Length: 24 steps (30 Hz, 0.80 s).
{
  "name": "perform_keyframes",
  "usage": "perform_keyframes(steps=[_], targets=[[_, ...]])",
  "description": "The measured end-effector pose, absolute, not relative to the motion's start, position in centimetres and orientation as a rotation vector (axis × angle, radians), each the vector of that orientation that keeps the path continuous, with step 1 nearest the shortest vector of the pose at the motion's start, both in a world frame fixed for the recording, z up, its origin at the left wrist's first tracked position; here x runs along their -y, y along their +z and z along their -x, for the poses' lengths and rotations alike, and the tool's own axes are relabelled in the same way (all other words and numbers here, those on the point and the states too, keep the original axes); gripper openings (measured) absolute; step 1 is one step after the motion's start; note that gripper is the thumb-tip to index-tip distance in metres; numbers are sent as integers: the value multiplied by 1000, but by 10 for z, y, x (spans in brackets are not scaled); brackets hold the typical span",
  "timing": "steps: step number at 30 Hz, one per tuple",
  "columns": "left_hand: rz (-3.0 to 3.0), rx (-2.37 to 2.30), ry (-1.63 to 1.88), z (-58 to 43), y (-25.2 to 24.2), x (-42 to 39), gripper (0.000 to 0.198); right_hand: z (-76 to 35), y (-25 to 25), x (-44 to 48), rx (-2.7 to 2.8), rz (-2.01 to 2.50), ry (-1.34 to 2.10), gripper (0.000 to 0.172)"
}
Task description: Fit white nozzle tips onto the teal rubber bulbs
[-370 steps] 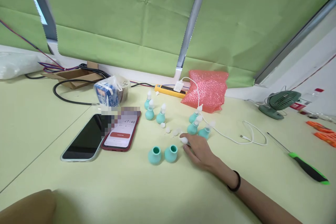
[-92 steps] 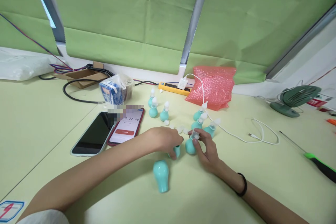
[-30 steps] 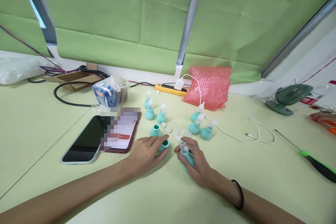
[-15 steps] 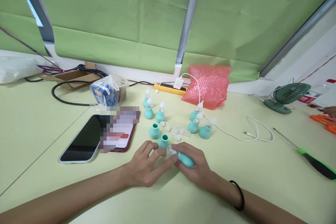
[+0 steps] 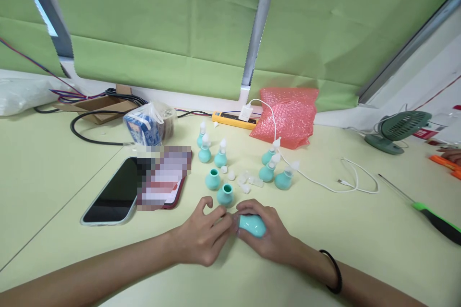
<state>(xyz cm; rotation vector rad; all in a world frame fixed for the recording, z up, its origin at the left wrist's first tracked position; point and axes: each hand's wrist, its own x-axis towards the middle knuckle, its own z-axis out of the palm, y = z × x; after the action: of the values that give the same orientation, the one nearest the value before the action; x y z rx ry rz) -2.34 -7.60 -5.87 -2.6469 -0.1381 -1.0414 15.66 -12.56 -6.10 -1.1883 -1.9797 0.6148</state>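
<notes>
My right hand is wrapped around the teal squeeze bulb of a nasal aspirator, which lies on its side just above the table. At the bulb's left end, my left hand pinches the clear nozzle, mostly hidden by the fingertips; its index finger is curled up, apart from the rest. Just beyond the fingers stands an open teal bulb, with another open bulb behind it. Small translucent plastic parts lie loose to their right.
Assembled aspirators stand in a left group and a right group. Two phones lie left. Behind are a yellow power strip and pink bubble wrap. A white cable, screwdriver and green fan are right.
My left fingertips have closed in on the nozzle, which showed more before. The bulb in my right hand has tipped more level and come slightly nearer to me.
</notes>
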Motion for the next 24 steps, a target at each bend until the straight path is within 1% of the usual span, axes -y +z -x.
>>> perform_keyframes(steps=[3, 6, 11, 14, 21, 24], targets=[[2724, 104, -1043, 23, -57, 79, 23, -156, -61, 127, 2021, 1212, 582, 34], [2736, 86, -1058, 24, -57, 79, 25, -156, -63, 128, 2073, 1206, 525, 33], [2746, 121, -933, 24, -61, 74, 20, -160, -69, 122, 2148, 1207, 250, 23], [2733, 199, -946, 23, -63, 71, 22, -163, -71, 119, 2190, 1170, 187, 19], [2656, 268, -968, 23, -64, 73, 23, -164, -68, 120, 2303, 1061, 112, 27], [2589, 260, -943, 23, -62, 76, 22, -163, -66, 121, 2238, 1066, 172, 30]])
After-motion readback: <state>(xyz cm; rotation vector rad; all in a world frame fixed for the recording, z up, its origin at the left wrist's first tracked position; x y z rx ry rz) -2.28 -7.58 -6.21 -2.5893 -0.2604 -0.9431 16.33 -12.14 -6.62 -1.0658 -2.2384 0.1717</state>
